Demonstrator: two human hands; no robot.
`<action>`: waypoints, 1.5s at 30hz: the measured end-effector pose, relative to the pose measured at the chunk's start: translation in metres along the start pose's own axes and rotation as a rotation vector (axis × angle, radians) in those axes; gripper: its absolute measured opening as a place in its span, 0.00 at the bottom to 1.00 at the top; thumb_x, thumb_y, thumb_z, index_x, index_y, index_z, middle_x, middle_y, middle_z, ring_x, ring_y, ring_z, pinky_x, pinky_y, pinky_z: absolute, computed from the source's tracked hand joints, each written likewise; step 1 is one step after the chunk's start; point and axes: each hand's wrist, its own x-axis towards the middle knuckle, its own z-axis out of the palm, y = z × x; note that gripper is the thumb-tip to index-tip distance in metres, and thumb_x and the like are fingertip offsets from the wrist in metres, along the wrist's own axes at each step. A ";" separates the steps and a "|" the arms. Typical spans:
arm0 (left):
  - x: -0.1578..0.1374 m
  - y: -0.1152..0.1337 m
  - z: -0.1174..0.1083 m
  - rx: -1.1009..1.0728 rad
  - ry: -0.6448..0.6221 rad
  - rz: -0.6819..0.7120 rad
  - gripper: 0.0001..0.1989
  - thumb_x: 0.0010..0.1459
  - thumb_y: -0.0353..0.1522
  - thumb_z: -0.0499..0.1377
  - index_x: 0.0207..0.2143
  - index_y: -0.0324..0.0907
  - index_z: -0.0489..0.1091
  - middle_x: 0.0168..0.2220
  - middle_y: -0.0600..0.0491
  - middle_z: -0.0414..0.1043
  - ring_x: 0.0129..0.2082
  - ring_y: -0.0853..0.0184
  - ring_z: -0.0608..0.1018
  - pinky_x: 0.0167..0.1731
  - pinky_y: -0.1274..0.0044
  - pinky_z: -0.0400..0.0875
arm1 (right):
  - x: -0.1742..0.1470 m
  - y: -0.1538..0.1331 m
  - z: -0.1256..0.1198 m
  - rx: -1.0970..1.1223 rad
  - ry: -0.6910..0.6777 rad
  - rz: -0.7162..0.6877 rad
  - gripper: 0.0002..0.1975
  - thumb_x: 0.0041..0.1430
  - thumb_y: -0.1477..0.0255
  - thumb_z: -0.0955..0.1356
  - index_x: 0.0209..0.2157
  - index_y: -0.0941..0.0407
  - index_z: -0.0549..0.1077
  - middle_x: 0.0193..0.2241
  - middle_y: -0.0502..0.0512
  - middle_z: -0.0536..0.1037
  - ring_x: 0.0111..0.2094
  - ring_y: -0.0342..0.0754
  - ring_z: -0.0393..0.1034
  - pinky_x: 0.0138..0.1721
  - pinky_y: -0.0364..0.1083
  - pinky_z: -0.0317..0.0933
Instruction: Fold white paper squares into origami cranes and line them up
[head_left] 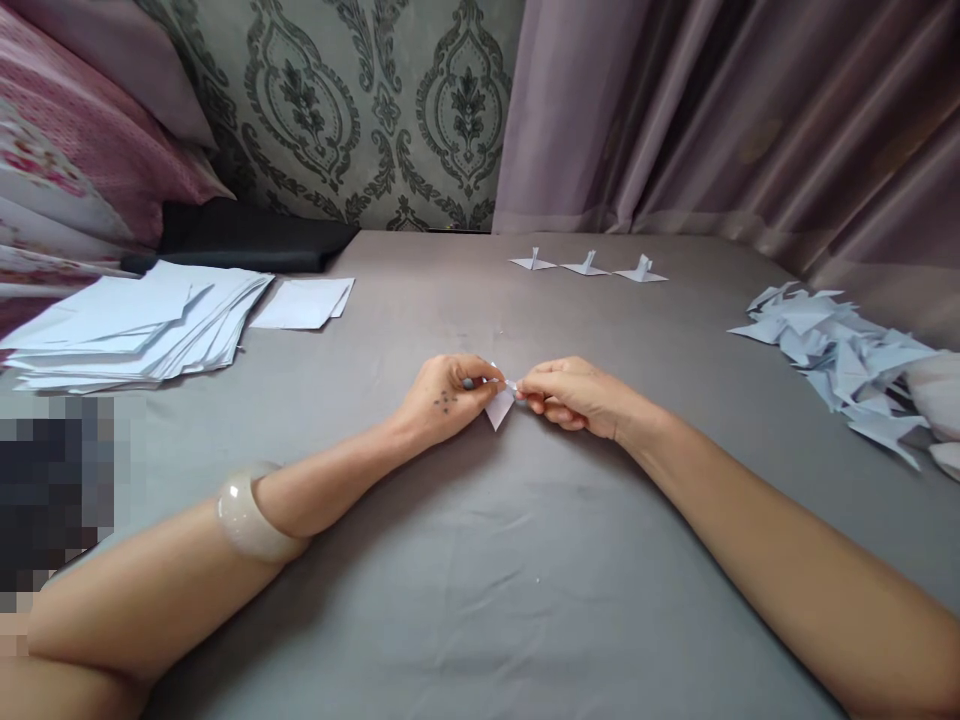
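Note:
A small folded white paper piece [498,409] is held over the grey sheet between my two hands, one pointed corner hanging down toward me. My left hand [454,400], with a pale bangle on its forearm, pinches the paper from the left between thumb and fingers. From the right, my right hand [566,393] pinches a narrow tip of the same paper. The fingertips almost meet and cover much of the upper folds.
At the left lie a thick stack of white paper [127,335] and a smaller stack of paper squares [300,304]. Three folded paper figures [590,264] stand in a row at the back. A heap of folded paper [840,345] lies far right, below a curtain [675,120].

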 end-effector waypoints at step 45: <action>0.010 -0.009 0.000 0.360 0.136 -0.100 0.07 0.53 0.34 0.59 0.26 0.41 0.73 0.37 0.48 0.73 0.41 0.60 0.71 0.47 0.68 0.65 | 0.017 0.028 0.008 -0.506 0.520 -0.577 0.15 0.51 0.80 0.62 0.37 0.55 0.77 0.39 0.53 0.77 0.31 0.42 0.68 0.39 0.44 0.62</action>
